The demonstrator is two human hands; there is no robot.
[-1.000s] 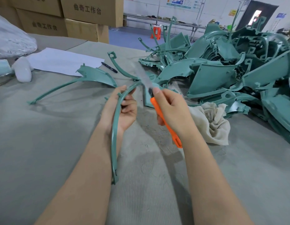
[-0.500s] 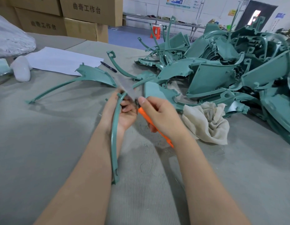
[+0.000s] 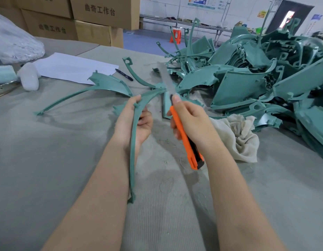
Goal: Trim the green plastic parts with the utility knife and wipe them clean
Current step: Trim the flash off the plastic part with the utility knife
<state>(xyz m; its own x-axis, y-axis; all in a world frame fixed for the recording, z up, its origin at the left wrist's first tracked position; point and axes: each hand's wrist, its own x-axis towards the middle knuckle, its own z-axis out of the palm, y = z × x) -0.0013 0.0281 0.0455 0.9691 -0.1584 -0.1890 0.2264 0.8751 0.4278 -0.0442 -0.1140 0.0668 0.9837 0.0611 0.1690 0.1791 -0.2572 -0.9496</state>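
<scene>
1. The left hand [image 3: 133, 122] holds a curved green strip [image 3: 132, 160] above the table [image 3: 48, 160], with the fingers curled round its upper part.
2. The right hand [image 3: 191, 122] grips an orange utility knife [image 3: 187, 142], thumb at the blade end. The extended blade [image 3: 167, 80] is blurred and lies at the strip's far tip.
3. Open room: bare table to the left and in front of both forearms.
4. Obstructed side: a cloth [image 3: 236, 134] lies just beside the right hand, with the pile of green parts [image 3: 265, 78] behind it.
5. One green part [image 3: 106, 84] lies flat, apart from the pile.
6. Surface: grey ribbed covering carrying paper [image 3: 73, 67] and a pen [image 3: 124, 74].
7. Room: cardboard boxes [image 3: 95, 15] stand at the far edge, with blue floor [image 3: 144, 38] beyond.
</scene>
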